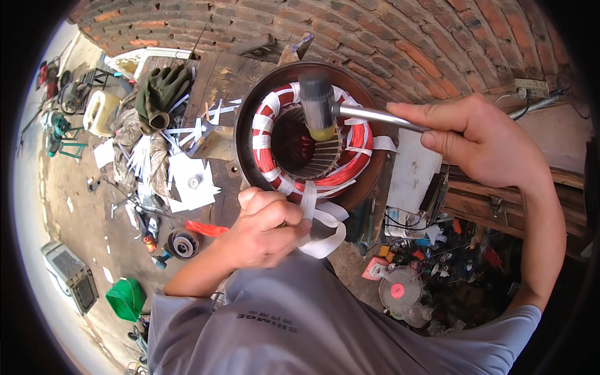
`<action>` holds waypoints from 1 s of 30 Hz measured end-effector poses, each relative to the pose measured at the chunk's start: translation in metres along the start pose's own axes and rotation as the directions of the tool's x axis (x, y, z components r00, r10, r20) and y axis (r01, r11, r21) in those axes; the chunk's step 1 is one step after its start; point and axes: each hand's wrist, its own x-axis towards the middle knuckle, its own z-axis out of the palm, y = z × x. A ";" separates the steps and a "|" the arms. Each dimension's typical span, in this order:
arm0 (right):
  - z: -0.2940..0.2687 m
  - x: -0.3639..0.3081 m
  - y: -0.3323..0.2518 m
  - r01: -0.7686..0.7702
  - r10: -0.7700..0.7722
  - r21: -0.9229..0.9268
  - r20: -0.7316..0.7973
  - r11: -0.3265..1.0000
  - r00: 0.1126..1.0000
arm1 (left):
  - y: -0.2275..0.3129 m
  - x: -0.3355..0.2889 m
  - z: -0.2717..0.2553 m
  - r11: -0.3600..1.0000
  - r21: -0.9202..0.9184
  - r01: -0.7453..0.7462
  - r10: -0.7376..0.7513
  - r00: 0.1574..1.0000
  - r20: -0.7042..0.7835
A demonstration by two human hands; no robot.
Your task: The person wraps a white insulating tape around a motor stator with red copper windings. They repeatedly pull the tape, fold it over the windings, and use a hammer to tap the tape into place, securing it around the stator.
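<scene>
A motor stator housing [245, 134], round and brown, stands before me with a ring of red wire windings [357, 159] bound in white tape. My right hand [481, 140] is closed around the metal handle of a mallet [317, 100]. Its head, dark with a yellowish face, is over the inner edge of the ring, hiding part of it; whether it touches cannot be told. At the near rim, my left hand [265, 228] is closed on a white cloth tape [309, 199]. That tape runs up to the windings, and a loose loop hangs beside my fingers.
Dark work gloves [161, 94], white paper sheets [194, 181] and cut strips lie left of the housing. A brick wall [387, 37] rises behind. Lower right are a small fan [400, 290] and clutter; a green bucket [126, 299] stands on the left.
</scene>
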 end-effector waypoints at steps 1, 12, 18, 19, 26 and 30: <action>0.007 0.003 0.007 0.075 -0.061 0.075 -0.167 0.994 0.984 | -0.001 0.001 -0.001 1.000 0.005 0.000 0.000 1.000 0.005; 0.026 -0.043 0.050 0.039 0.129 0.545 -0.267 0.837 0.955 | 0.004 0.005 0.003 0.999 0.021 0.045 -0.044 0.997 -0.058; 0.210 -0.069 0.102 0.295 0.621 0.902 -0.430 0.314 0.655 | 0.007 0.005 0.008 0.993 0.071 0.090 -0.087 0.995 -0.043; 0.246 -0.060 0.102 0.266 0.643 0.924 -0.382 0.274 0.664 | 0.009 0.006 0.009 0.992 0.061 0.108 -0.105 0.993 -0.045; 0.409 0.082 0.084 0.275 0.765 0.962 -0.177 0.000 0.619 | 0.014 -0.002 -0.005 0.970 0.117 0.212 -0.210 0.977 -0.032; 0.453 0.125 0.089 -0.008 0.792 0.826 -0.537 0.563 0.292 | 0.016 0.006 -0.002 0.966 0.083 0.245 -0.245 0.969 -0.015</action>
